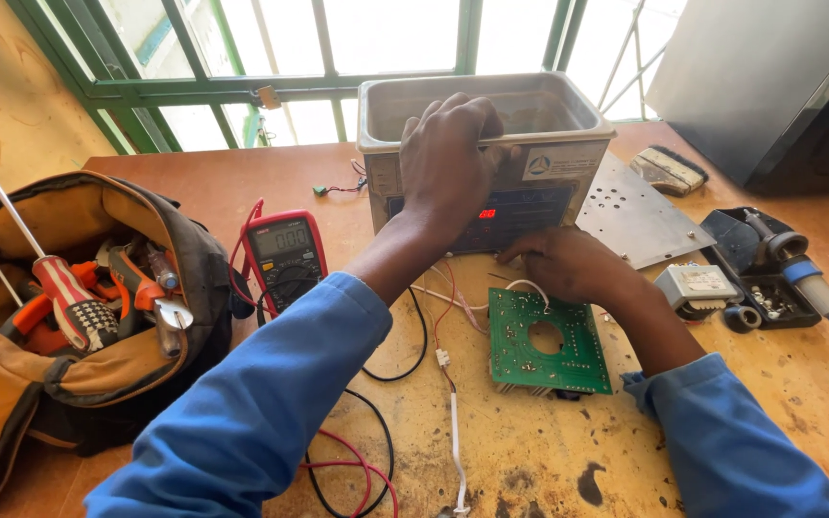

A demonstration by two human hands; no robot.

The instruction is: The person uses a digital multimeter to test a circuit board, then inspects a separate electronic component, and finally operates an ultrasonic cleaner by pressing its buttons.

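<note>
Left hand [448,158]: draped over front rim of rectangular stainless-steel tank unit [491,144], fingers curled loosely on the lip, palm down, wrist straight, blue sleeve trailing back toward lower left. Tank open at top, dull grey inside, dark front panel with small red lit digits just right of the wrist. Pale rectangular label with round blue emblem on tank face, right of the knuckles; text not recorded.

Red-cased digital multimeter [285,254] flat on wooden bench left of forearm, grey display lit, red and black leads running below the elbow. Orange-and-black fabric tool bag [69,317] further left, screwdrivers and pliers standing in it.

Right hand [568,264]: low against base of tank's front panel, fingers bunched, fingertips hidden, so grip cannot be confirmed. Green square circuit board [549,341] with round central hole lying flat directly beneath this hand, white wire looping from its top edge. Perforated grey metal plate [635,221] leaning beyond, right of the knuckles.
</note>
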